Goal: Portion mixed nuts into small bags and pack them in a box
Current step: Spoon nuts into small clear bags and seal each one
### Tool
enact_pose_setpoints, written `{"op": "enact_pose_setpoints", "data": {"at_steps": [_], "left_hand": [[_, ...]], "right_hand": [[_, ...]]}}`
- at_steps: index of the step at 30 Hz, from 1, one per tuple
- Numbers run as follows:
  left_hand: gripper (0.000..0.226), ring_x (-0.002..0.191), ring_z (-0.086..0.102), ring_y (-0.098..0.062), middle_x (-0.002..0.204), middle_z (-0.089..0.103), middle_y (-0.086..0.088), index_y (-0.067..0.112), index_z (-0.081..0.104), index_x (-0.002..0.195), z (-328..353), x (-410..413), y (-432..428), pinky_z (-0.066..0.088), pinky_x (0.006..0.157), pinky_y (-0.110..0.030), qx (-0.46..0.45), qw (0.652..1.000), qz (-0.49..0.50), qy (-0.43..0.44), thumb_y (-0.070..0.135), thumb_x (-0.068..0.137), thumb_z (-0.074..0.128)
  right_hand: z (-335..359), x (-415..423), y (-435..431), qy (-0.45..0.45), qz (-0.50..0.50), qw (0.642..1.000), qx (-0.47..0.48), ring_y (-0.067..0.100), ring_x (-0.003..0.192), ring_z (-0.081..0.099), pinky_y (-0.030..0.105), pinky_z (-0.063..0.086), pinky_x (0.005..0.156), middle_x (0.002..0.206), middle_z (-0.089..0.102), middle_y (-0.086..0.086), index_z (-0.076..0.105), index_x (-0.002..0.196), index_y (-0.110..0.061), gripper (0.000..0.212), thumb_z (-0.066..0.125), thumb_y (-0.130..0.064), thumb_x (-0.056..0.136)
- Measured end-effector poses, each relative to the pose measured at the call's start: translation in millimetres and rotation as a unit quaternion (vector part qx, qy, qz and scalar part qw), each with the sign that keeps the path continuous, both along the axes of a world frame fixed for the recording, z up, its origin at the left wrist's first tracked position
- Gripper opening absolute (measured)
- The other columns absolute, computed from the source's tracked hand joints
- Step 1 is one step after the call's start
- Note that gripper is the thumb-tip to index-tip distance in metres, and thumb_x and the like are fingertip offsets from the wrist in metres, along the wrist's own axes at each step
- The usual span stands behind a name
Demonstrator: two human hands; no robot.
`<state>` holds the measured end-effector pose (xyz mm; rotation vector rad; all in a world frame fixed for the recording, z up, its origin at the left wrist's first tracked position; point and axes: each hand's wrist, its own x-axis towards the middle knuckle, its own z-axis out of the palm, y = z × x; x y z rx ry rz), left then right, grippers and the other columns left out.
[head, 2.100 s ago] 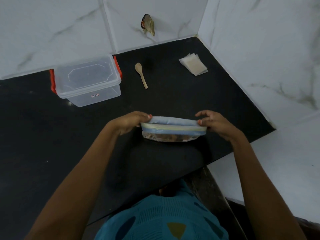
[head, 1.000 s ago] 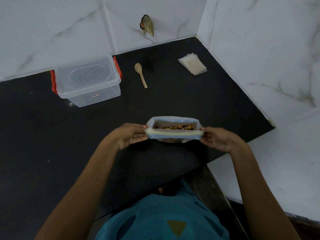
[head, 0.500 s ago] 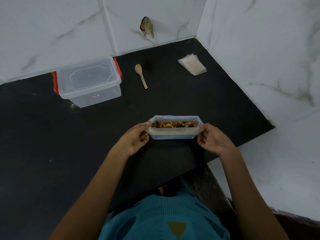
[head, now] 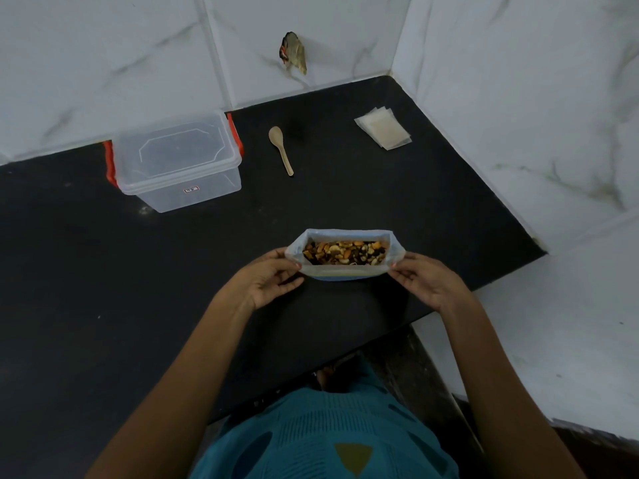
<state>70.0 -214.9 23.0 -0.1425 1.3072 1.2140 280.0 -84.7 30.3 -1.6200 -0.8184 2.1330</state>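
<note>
Box (head: 178, 160), lidded, sits back left on the counter (head: 103, 271), well apart from the work, probably waiting for filled bags. Left hand (head: 273, 281) pinches the pouch (head: 345, 272) at its left rim, fingers curled. Spoon (head: 280, 148) lies behind, handy for scooping. The pouch stands near the front edge, mouth stretched wide so the nuts (head: 345, 252) are exposed. Small bags (head: 382, 127) lie stacked back right. Right hand (head: 425, 281) pinches the right rim likewise.
</note>
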Motion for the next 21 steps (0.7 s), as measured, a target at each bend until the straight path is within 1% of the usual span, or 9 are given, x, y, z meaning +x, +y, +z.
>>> {"op": "enact_pose_setpoints", "data": {"at_steps": [1, 3, 6, 10, 13, 16, 17, 19, 21], "left_hand": [[0.030, 0.094, 0.060, -0.020, 0.099, 0.062, -0.009, 0.012, 0.057, 0.096, 0, 1, 1, 0.047, 0.093, -0.038, 0.001, 1.000, 0.008, -0.007, -0.013, 0.084, 0.047], [0.032, 0.097, 0.059, -0.024, 0.104, 0.060, -0.013, 0.010, 0.056, 0.103, 1, 3, 2, 0.047, 0.090, -0.040, 0.006, 0.999, 0.031, -0.031, -0.014, 0.084, 0.045], [0.031, 0.094, 0.060, -0.025, 0.104, 0.059, -0.015, 0.008, 0.056, 0.103, 1, 7, 4, 0.046, 0.087, -0.041, 0.008, 0.996, 0.063, -0.060, -0.014, 0.085, 0.043], [0.032, 0.091, 0.059, -0.023, 0.100, 0.059, -0.014, 0.009, 0.055, 0.113, 1, 6, 1, 0.044, 0.092, -0.046, 0.003, 0.994, 0.066, -0.083, -0.008, 0.089, 0.043], [0.033, 0.104, 0.058, -0.028, 0.104, 0.058, -0.019, 0.006, 0.051, 0.118, 1, 1, -1, 0.044, 0.089, -0.048, 0.007, 0.989, 0.097, -0.112, -0.006, 0.091, 0.040], [0.027, 0.109, 0.055, -0.031, 0.100, 0.058, -0.023, -0.003, 0.051, 0.115, 1, 1, 1, 0.043, 0.088, -0.048, 0.019, 0.979, 0.146, -0.138, -0.006, 0.092, 0.038], [0.025, 0.110, 0.054, -0.032, 0.099, 0.058, -0.024, -0.006, 0.051, 0.113, 1, 3, 2, 0.043, 0.089, -0.047, 0.022, 0.976, 0.159, -0.144, -0.006, 0.092, 0.038], [0.024, 0.112, 0.054, -0.031, 0.099, 0.057, -0.025, -0.007, 0.050, 0.111, 2, 9, 2, 0.045, 0.089, -0.044, 0.030, 0.970, 0.184, -0.159, -0.006, 0.091, 0.036], [0.029, 0.107, 0.055, -0.031, 0.098, 0.057, -0.025, -0.007, 0.049, 0.116, 2, 15, 3, 0.045, 0.089, -0.043, 0.037, 0.960, 0.216, -0.171, -0.006, 0.091, 0.034]], "right_hand": [[-1, 0, 0, 0.001, -0.018, 1.000, -0.017, 0.018, 0.089, 0.060, 0.024, 0.056, 0.063, 0.098, 0.060, 0.014, 0.057, 0.099, 0.001, 0.019, 0.051, 0.010, 0.083], [-1, 1, 1, -0.013, -0.025, 0.999, -0.034, 0.019, 0.088, 0.060, 0.026, 0.058, 0.061, 0.098, 0.059, 0.015, 0.056, 0.095, 0.002, 0.015, 0.053, 0.009, 0.083], [2, 3, 0, -0.053, 0.033, 0.997, -0.039, 0.022, 0.085, 0.060, 0.033, 0.054, 0.069, 0.093, 0.060, 0.015, 0.055, 0.099, -0.001, 0.014, 0.053, 0.002, 0.086], [5, 5, -1, 0.025, 0.009, 0.998, -0.061, 0.026, 0.085, 0.060, 0.033, 0.057, 0.059, 0.094, 0.060, 0.019, 0.053, 0.102, 0.004, 0.016, 0.046, 0.005, 0.089], [4, 6, 0, 0.079, -0.019, 0.992, -0.101, 0.029, 0.083, 0.062, 0.034, 0.057, 0.058, 0.092, 0.061, 0.021, 0.054, 0.101, 0.005, 0.016, 0.043, 0.005, 0.089], [-3, 6, -1, 0.124, -0.057, 0.981, -0.141, 0.029, 0.070, 0.069, 0.038, 0.058, 0.055, 0.079, 0.068, 0.021, 0.055, 0.099, 0.003, 0.019, 0.040, 0.007, 0.089], [-6, 6, -1, 0.134, -0.068, 0.978, -0.146, 0.028, 0.071, 0.069, 0.040, 0.058, 0.056, 0.079, 0.068, 0.020, 0.055, 0.099, 0.001, 0.020, 0.039, 0.007, 0.089], [-12, 3, -1, 0.147, -0.087, 0.974, -0.149, 0.027, 0.079, 0.067, 0.046, 0.056, 0.066, 0.086, 0.067, 0.019, 0.054, 0.101, -0.001, 0.021, 0.039, 0.006, 0.088], [-13, -2, -3, 0.178, -0.117, 0.965, -0.155, 0.029, 0.088, 0.061, 0.048, 0.053, 0.073, 0.096, 0.061, 0.021, 0.052, 0.104, -0.001, 0.022, 0.039, 0.005, 0.087]]}}
